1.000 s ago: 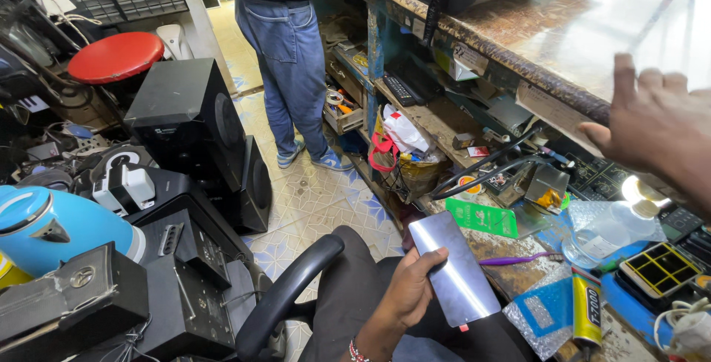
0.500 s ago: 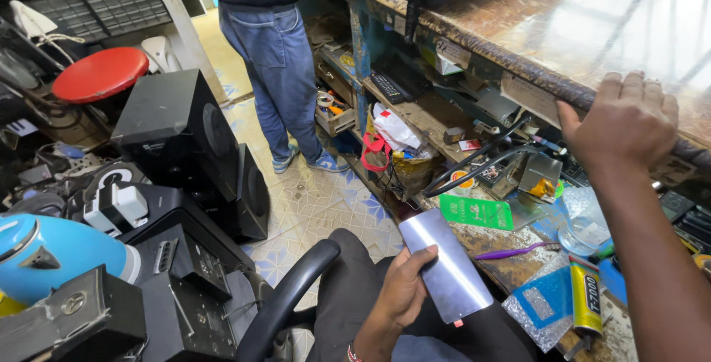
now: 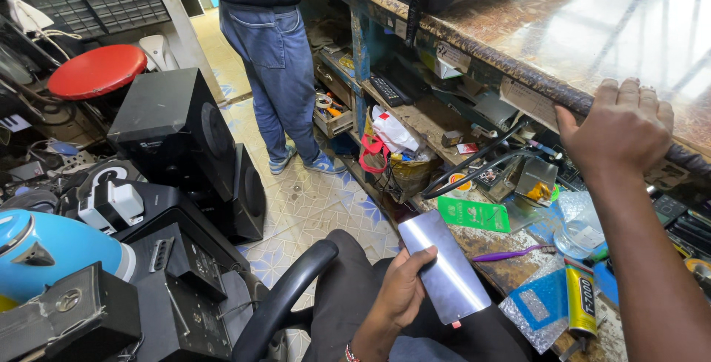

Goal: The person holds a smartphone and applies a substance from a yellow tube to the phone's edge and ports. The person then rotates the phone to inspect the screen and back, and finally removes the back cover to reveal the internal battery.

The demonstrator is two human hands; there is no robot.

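1. Our left hand (image 3: 400, 292) grips a flat silvery phone panel (image 3: 446, 264) by its long left edge, fingers curled around that edge with the thumb across the near face; the fingertips behind the panel are hidden from us.
2. The panel sits tilted over our lap, just beside the edge of the cluttered workbench (image 3: 511, 269), its lower corner showing a small red tab.
3. Our right hand (image 3: 618, 129) rests on the front edge of the brown counter (image 3: 592, 29), fingers pressed close together and hooked over the rim; the fingertips lie on top, and the thumb is out of our sight.
4. Our right forearm runs off the bottom right corner and covers part of the bench behind it.
5. Near the panel lie a green card (image 3: 474, 214), a purple toothbrush (image 3: 511, 255) and a yellow glue tube (image 3: 580, 297).
6. Another person (image 3: 274, 44) stands ahead of us, cut off above the waist.
7. Black speakers (image 3: 178, 132) and a red stool (image 3: 96, 69) crowd our left; the dark things under the counter are hard to make out.
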